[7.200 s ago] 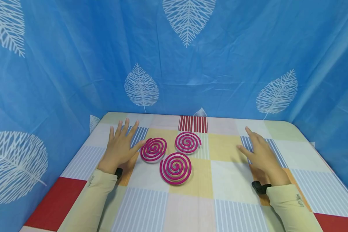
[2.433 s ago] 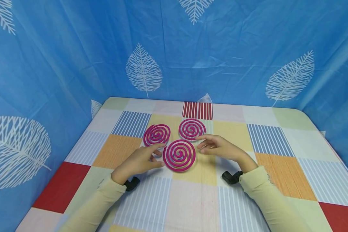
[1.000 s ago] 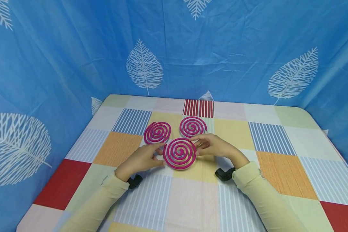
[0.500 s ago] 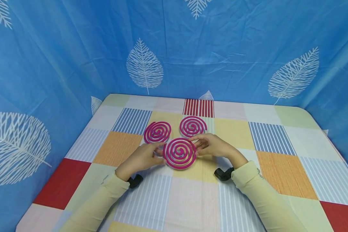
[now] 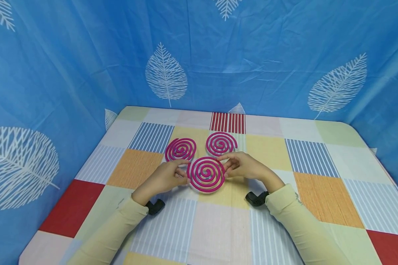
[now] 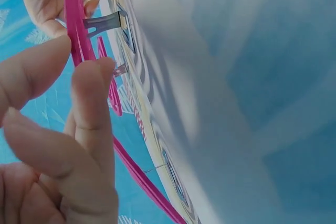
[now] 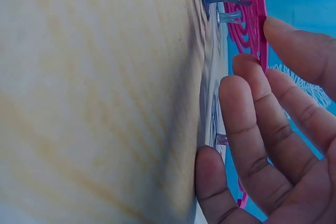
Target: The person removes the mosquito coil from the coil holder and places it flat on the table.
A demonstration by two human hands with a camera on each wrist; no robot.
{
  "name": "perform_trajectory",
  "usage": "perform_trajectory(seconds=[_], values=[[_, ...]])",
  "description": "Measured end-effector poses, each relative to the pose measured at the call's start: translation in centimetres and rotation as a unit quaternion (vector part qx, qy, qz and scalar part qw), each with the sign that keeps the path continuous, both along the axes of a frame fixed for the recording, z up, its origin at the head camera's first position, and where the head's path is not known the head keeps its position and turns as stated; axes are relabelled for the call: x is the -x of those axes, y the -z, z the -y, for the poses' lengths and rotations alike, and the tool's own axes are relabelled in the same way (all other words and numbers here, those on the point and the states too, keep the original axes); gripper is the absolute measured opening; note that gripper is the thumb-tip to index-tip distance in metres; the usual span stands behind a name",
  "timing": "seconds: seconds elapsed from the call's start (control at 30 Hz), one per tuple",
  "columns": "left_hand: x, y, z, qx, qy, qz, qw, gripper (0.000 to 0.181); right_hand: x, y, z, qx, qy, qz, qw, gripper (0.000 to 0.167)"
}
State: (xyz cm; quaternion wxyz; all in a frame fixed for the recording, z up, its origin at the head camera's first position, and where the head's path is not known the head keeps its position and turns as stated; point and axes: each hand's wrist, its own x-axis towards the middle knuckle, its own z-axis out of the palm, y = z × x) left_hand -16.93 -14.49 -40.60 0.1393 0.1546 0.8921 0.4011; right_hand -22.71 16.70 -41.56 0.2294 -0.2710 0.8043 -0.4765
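Three magenta spiral mosquito coils lie near the middle of the table. The nearest mosquito coil (image 5: pixel 206 174) is between both hands, raised on a small metal stand (image 6: pixel 103 23). My left hand (image 5: pixel 167 177) pinches its left rim, thumb on one face and a finger on the other. At the right rim, my right hand (image 5: pixel 243 166) does the same; in the right wrist view its thumb (image 7: pixel 299 51) is above the rim and fingertips (image 7: pixel 247 66) are under it. Behind are the left coil (image 5: pixel 180 149) and the back coil (image 5: pixel 221 143), which no hand holds.
A patchwork-patterned cloth (image 5: pixel 219 228) covers the table. Blue curtains (image 5: pixel 252 55) with white leaf prints stand behind and at both sides. The left coil and back coil sit close to the fingers.
Both hands, spread apart at the sides at first, have come inward to the nearest coil and now grip its rim. The coils keep their places; the head view has tilted down slightly.
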Motion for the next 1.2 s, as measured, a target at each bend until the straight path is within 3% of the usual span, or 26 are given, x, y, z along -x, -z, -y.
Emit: perform_trajectory(seconds=[0.83, 1.2], values=[[0.3, -0.22, 0.56, -0.082, -0.007, 0.043, 0.9957, 0.061, -0.01, 0.2, -0.35, 0.05, 0.012, 0.035, 0.9981, 0.053], [0.39, -0.28, 0.8, -0.136, -0.002, 0.057, 0.9891, 0.063, -0.03, 0.13, -0.61, 0.073, 0.014, 0.043, 0.9963, 0.055]])
